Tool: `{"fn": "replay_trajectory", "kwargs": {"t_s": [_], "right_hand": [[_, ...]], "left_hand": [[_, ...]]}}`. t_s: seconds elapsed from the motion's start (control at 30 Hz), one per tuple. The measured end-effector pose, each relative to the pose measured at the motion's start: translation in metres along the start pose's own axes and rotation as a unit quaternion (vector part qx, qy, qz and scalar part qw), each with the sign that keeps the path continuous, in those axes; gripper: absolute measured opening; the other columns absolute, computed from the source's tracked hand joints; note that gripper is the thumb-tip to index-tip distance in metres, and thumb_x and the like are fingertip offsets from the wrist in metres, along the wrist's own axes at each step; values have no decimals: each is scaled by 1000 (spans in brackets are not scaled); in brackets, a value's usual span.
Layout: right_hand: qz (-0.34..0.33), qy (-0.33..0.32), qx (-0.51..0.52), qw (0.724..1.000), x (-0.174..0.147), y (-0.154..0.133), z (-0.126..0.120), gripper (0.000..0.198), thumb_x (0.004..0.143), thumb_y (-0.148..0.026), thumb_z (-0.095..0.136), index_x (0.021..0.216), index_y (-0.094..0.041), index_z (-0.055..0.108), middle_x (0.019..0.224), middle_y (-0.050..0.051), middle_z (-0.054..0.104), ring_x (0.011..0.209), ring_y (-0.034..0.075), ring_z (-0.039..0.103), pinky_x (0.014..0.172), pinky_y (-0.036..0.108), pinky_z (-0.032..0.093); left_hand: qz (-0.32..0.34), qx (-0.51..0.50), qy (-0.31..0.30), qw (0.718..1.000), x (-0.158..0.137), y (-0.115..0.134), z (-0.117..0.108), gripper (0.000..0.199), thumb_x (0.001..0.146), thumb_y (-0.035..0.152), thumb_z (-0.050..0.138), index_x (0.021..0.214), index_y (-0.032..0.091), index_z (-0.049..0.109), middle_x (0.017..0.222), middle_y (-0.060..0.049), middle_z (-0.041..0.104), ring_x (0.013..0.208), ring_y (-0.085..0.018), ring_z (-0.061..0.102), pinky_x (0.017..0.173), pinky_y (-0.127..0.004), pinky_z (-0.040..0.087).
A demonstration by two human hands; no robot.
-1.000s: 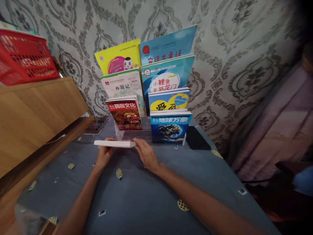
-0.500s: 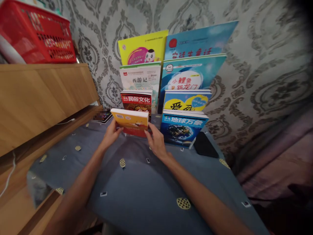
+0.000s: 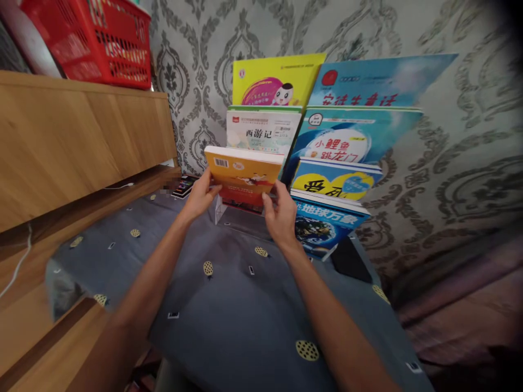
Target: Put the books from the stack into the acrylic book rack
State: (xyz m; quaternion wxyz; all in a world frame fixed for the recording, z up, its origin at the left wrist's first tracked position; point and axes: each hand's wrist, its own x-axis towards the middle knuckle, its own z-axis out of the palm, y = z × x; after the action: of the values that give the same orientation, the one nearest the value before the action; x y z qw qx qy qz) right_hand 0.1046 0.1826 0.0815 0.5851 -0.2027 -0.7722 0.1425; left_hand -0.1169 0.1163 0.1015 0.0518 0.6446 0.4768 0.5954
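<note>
Between my two hands is an orange book (image 3: 247, 173), its barcode side facing me and its top edge tipped toward me. My left hand (image 3: 202, 191) grips its left edge, and my right hand (image 3: 281, 209) grips the right edge. Below and behind the book a clear book stand (image 3: 219, 211) shows at the left. Rising behind it are a white book (image 3: 261, 132) and a yellow book (image 3: 278, 79). The red book seen earlier is mostly hidden behind the orange one. Close to my right hand stands a blue book with a globe (image 3: 322, 226).
Tiered blue books (image 3: 368, 81) lean on the right, with a yellow-and-blue book (image 3: 339, 179) among them. A black flat object (image 3: 351, 258) lies beside them. The patterned blue cloth (image 3: 229, 316) covers the table. At left, a red basket (image 3: 126, 49) sits on a wooden cabinet (image 3: 81, 125).
Both hands have raised the orange book, so it now covers the red book and exposes the clear stand below. The view has shifted, with the right-hand books appearing farther right.
</note>
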Motion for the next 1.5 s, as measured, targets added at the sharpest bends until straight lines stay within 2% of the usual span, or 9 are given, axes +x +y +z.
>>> {"fn": "replay_trajectory", "kwargs": {"t_s": [0.17,0.47,0.63,0.77,1.03,1.23,1.5], "right_hand": [[4,3,-12,1000,3,1,-1,38,96,-25,48,133,-19,53,125,14,67,113,28,64,96,48,54],[22,-12,-7,1000,0,9,2,38,95,-24,48,132,-19,52,125,14,67,113,26,64,94,46,55],[53,-25,-15,998,-4,14,5,37,91,-24,48,126,-17,55,114,14,70,101,27,66,86,43,56],[81,-41,-21,996,-6,15,8,35,88,-23,49,122,-17,56,107,12,72,95,27,67,84,43,55],[115,-61,-49,990,-8,14,11,36,86,-19,48,120,-16,57,111,15,71,101,29,66,90,46,53],[140,-83,-64,985,-6,6,9,36,86,-17,48,121,-14,57,110,15,71,98,29,68,87,43,53],[171,-99,-121,973,-9,0,13,29,86,-12,47,113,-13,56,105,15,70,98,29,66,86,40,50]], "left_hand": [[7,2,3,1000,3,0,5,47,82,8,54,128,16,51,131,-13,61,127,-28,56,107,-44,47],[3,53,3,999,4,-12,9,42,82,9,56,123,16,53,123,-11,64,117,-26,60,103,-43,48],[-14,76,-26,997,1,-21,9,45,82,9,56,126,18,51,118,-10,65,110,-25,63,100,-42,50],[-43,113,-46,992,-2,-25,8,49,81,11,56,129,18,50,122,-11,64,113,-26,62,101,-43,49],[-70,139,-64,986,-5,-27,9,48,81,13,54,129,17,49,121,-12,66,115,-29,61,99,-44,49],[-69,163,-83,981,-4,-21,3,46,79,14,54,125,14,51,119,-14,65,116,-30,60,100,-45,48],[-101,220,-89,966,-7,-21,7,38,81,14,56,119,17,54,107,-10,67,101,-28,64,91,-42,50]]}}
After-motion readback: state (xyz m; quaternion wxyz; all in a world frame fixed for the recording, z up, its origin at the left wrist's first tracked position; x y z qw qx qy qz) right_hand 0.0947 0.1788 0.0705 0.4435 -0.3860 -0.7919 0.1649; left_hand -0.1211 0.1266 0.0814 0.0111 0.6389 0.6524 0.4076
